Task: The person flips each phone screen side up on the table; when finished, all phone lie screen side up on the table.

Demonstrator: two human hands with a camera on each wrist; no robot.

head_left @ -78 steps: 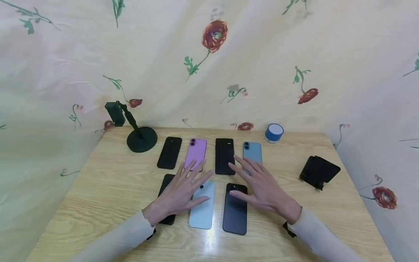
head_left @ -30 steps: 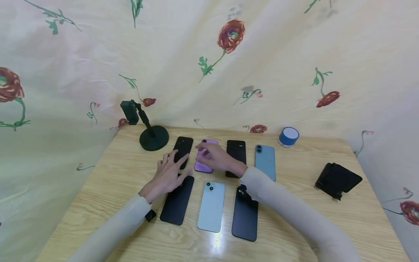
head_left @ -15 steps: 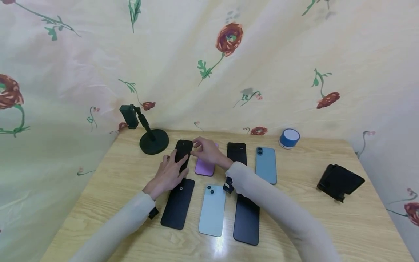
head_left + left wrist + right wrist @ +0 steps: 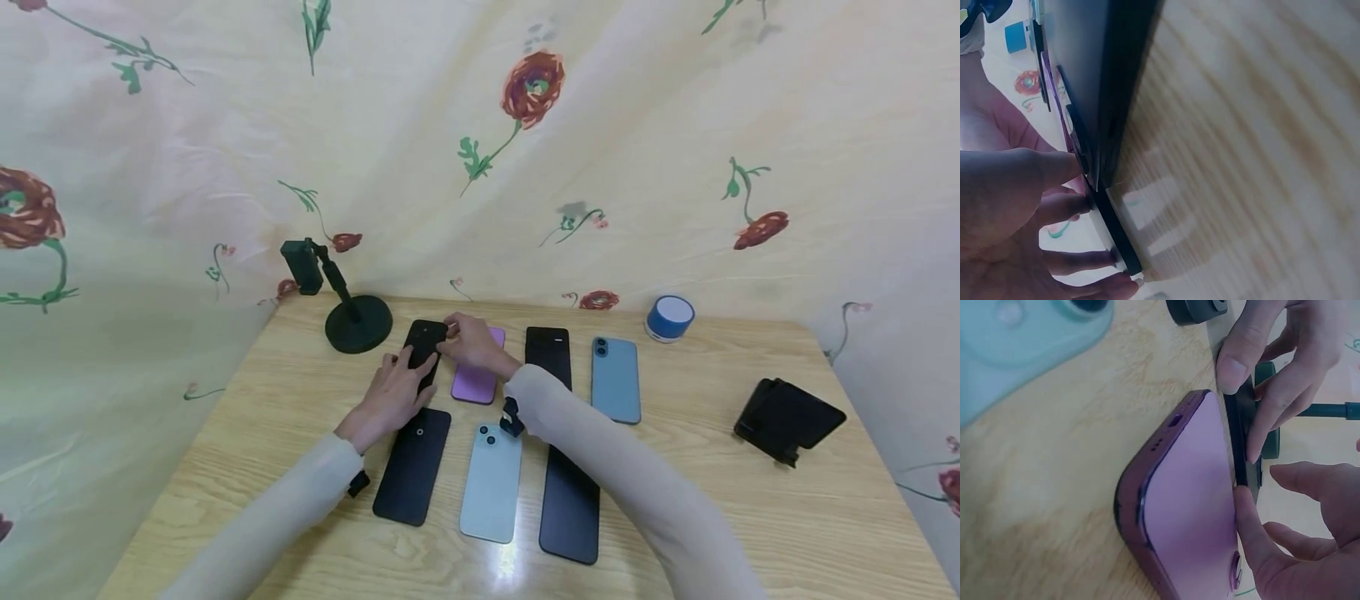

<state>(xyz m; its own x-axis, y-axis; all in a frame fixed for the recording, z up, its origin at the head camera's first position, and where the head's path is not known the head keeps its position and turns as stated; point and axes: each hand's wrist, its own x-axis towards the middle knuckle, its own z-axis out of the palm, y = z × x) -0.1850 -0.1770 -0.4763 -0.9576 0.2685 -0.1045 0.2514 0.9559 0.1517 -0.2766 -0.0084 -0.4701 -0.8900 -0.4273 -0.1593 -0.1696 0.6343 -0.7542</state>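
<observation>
Several phones lie back-up on the wooden table in two rows. At the far left is a black phone (image 4: 426, 335), with both hands on it. My left hand (image 4: 388, 400) spans its near half, thumb by the right side and fingers over the top and left edge. My right hand (image 4: 476, 343) reaches across the purple phone (image 4: 474, 385). In the right wrist view, one right fingertip touches the black phone's side (image 4: 1239, 447), while another bent finger hangs apart above it. The near row holds a dark phone (image 4: 411, 475), a light-blue phone (image 4: 491, 492) and another dark phone (image 4: 570, 508), partly under my right sleeve.
A black stand (image 4: 358, 323) with a round base is at the back left. Right of the purple phone lie a black phone (image 4: 547, 346) and a blue phone (image 4: 615, 379). A blue-and-white cylinder (image 4: 670, 317) and a folded black stand (image 4: 787, 417) are farther right.
Both hands have moved left from above the middle phones to the far-left black phone. In the last half second the right hand has stayed at its right edge, with little movement.
</observation>
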